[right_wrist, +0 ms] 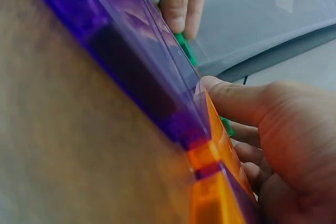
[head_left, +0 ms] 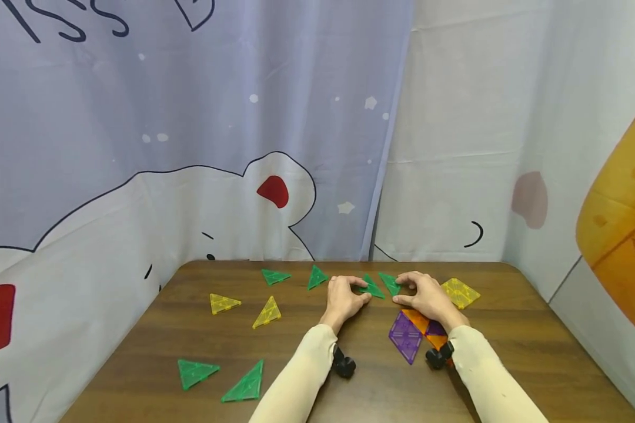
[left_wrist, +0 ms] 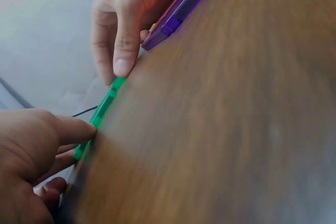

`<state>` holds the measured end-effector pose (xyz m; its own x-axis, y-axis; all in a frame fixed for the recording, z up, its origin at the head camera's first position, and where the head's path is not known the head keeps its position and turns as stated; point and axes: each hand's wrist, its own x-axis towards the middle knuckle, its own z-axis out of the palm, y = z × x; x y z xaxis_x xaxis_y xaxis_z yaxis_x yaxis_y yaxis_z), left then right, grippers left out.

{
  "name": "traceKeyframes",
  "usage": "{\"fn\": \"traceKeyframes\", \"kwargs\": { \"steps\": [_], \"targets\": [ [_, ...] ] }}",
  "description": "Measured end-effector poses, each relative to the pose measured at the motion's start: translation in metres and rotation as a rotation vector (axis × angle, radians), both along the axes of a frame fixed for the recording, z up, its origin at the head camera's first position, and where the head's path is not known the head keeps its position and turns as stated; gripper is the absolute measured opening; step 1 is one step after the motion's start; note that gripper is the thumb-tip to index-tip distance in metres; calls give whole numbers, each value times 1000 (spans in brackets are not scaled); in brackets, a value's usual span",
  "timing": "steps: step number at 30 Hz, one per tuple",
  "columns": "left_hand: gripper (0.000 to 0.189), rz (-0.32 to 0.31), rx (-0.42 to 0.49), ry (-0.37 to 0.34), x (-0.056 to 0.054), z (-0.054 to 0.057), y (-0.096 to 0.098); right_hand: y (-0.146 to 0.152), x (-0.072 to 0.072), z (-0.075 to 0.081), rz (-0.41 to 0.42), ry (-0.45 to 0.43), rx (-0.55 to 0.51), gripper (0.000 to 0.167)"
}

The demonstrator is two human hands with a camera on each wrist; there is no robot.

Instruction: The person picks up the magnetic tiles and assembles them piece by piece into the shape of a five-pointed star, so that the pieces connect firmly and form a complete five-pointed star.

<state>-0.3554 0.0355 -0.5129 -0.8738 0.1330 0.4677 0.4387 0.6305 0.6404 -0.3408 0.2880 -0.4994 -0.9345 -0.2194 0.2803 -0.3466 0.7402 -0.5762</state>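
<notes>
**Left grip [head_left: 344, 299] and right grip [head_left: 427, 296] close on two small green triangles at the far side of the table [head_left: 132, 358]**

The left grip pinches the left green triangle [head_left: 371, 287] between thumb and fingers; the right grip pinches the right green triangle [head_left: 389, 284]. Both pieces lie near the far edge, right of its middle, close together with their long sides facing.

Just beside the right grip, toward the far right corner, is a yellow square [head_left: 460, 293]. Below that hand, toward the near edge, sits a cluster of a purple piece [head_left: 406, 338], an orange piece [head_left: 415, 320] and more purple and orange, partly hidden by the wrist.

Left of the left grip, two more green triangles, one [head_left: 317, 278] nearer and one [head_left: 276, 277] farther off, lie along the far edge. Two yellow triangles, [head_left: 267, 312] and [head_left: 224, 303], come next toward the left edge. Nearer the near left corner are two larger green triangles, [head_left: 246, 384] and [head_left: 196, 373].

Cream sleeves [head_left: 298, 376] cover both forearms, and a printed curtain [head_left: 328, 88] hangs beyond the far edge.
</notes>
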Motion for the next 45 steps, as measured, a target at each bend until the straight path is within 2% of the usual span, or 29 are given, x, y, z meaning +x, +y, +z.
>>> {"fn": "traceKeyframes", "kwargs": {
  "steps": [3, 13, 25, 30, 37, 40, 45],
  "targets": [
    [20, -1, 6, -44, 2, 5, 3, -4, 0, -1, -7, -23, -7, 51],
    [19, -5, -7, -53, 1, 10, 9, -11, -2, 3, -12, -8, -3, 56],
    [16, -40, 20, -93, 0, 9, 10, -9, -2, 6, -30, -18, 1, 59],
    [23, -66, 57, -130, 2, 10, 9, -9, 0, 6, -14, -35, 12, 71],
    [55, -46, 68, -86, 6, 21, 1, -13, 7, 14, -22, -26, -56, 87],
    [57, -10, 47, -42, 6, 25, -7, -19, 10, 20, -19, -10, -99, 87],
    [57, 25, 69, -24, 5, 27, -28, -33, 16, 27, 7, 18, -167, 88]
  ]
}}
